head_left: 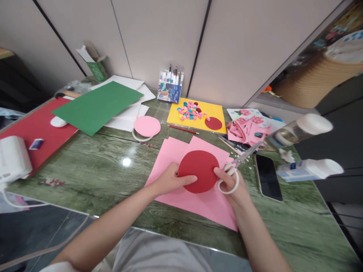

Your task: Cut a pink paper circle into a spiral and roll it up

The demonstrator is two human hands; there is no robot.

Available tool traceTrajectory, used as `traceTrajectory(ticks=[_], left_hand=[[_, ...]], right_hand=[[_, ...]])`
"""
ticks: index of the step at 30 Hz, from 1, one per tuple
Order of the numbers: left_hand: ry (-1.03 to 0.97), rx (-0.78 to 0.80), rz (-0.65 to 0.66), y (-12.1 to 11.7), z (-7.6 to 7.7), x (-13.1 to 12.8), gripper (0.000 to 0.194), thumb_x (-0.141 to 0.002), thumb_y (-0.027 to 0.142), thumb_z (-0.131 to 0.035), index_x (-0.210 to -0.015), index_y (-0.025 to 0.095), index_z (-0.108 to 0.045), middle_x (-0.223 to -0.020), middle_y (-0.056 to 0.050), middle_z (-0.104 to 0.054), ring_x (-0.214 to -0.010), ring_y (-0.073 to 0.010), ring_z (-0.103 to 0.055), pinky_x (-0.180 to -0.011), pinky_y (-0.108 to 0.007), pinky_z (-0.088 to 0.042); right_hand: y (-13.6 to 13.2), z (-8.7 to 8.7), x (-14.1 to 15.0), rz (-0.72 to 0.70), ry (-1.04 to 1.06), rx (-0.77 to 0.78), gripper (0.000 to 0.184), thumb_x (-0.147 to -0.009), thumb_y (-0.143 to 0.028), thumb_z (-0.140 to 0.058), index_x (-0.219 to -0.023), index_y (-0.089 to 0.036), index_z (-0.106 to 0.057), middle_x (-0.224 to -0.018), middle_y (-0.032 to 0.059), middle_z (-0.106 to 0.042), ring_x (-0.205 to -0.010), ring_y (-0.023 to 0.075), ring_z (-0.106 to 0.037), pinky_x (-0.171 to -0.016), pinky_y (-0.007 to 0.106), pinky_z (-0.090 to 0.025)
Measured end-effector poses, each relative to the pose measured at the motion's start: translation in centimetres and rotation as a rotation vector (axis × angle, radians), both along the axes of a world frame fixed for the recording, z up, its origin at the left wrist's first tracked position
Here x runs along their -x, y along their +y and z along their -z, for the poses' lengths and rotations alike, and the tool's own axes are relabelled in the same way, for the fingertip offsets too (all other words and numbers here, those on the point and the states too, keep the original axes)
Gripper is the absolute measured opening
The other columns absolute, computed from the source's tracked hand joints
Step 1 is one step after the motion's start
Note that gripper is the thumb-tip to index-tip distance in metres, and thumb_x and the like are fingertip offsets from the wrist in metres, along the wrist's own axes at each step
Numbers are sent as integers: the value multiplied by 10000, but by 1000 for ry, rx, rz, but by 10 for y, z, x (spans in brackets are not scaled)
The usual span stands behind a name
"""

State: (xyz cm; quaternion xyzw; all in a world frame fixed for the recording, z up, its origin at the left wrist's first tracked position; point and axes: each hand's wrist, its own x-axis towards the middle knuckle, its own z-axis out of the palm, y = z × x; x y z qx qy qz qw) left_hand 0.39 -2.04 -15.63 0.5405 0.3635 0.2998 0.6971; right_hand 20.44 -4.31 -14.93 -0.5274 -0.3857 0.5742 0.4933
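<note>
A round piece of red paper (197,166) is held up over pink paper sheets (170,151) that lie on the table. My left hand (172,177) grips its left edge, thumb on top and the other fingers closed behind. At the right edge, my right hand (232,183) touches the disc with its thumb. That same hand holds a pair of scissors (235,166) with white handles around the fingers, blades pointing up and to the right. Pink paper scraps (249,130) lie in a heap beyond the blade tips.
Pink paper circles (146,125) rest on a roll of tape at centre. A yellow sheet (176,109) bears small coloured pieces and a red circle. A phone (268,176) and bottles (310,169) stand right; green paper (99,105), red board (42,132) and a white device (14,156) lie left.
</note>
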Motion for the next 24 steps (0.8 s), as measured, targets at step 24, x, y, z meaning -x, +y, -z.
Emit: traceTrajectory(ticks=[24], left_hand=[[-114,46,-388,12,8,0,234,-707,369,-712,-626,151,-682,-627,9,-622,-608,-86,-509,-591,-204,-384]], right_hand=[[3,14,-8,4,41,-4,253,-632,-370,-784,-663,-192,-607,-492,-12,-569,-537,189,-589,-553,322,-482]])
